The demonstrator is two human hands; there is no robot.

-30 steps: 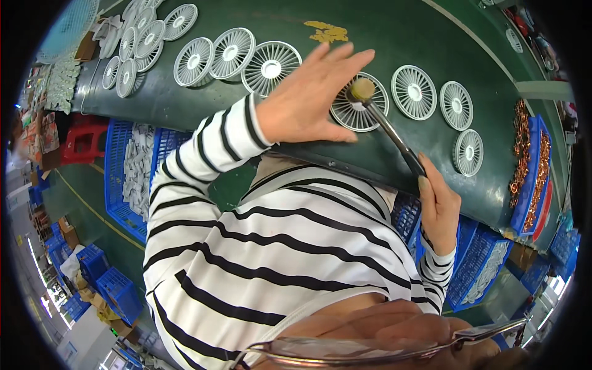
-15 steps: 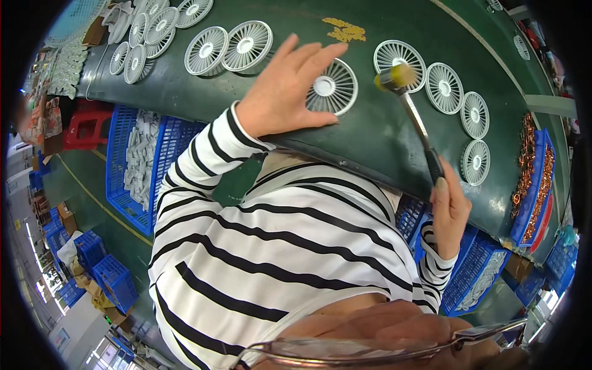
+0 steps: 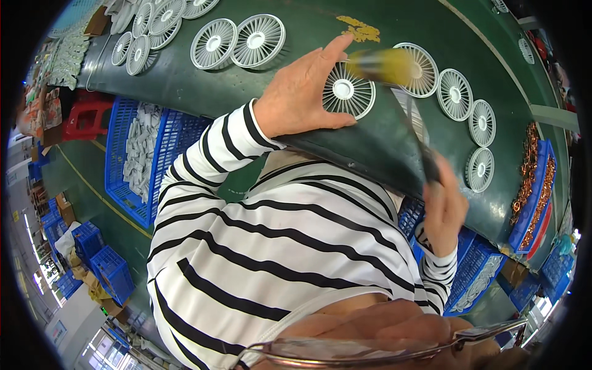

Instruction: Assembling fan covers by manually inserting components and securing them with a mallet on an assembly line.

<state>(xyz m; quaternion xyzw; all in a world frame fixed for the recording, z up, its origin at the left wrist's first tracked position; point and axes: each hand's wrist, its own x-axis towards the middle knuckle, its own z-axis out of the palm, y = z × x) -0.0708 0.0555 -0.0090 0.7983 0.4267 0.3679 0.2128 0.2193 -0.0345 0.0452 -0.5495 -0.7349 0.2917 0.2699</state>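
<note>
On the green work table, a white spoked wheel [image 3: 343, 90] lies flat near the front edge. My left hand [image 3: 302, 92] curves around its left side, thumb at the near rim and index finger at the far rim. In my right hand [image 3: 445, 206] is the dark handle of a yellow-headed mallet [image 3: 388, 66]. Its head is smeared by motion and hangs over the right part of that wheel. Beyond the mallet stands a curved row of more wheels, the nearest to it being a white wheel [image 3: 420, 71].
Two wheels [image 3: 258, 41] and a cluster of several more [image 3: 165, 15] lie to the left. Copper-coloured parts fill a blue tray [image 3: 531, 216] at the right. Blue crates [image 3: 159, 163] with pale parts stand below the table edge, near a red stool [image 3: 86, 120]. Yellow marks [image 3: 361, 29] show on the tabletop.
The mallet head has swung left, from over the right-hand wheels to over the wheel by my left hand. My left hand's fingers have drawn closer together. The whole view has shifted slightly.
</note>
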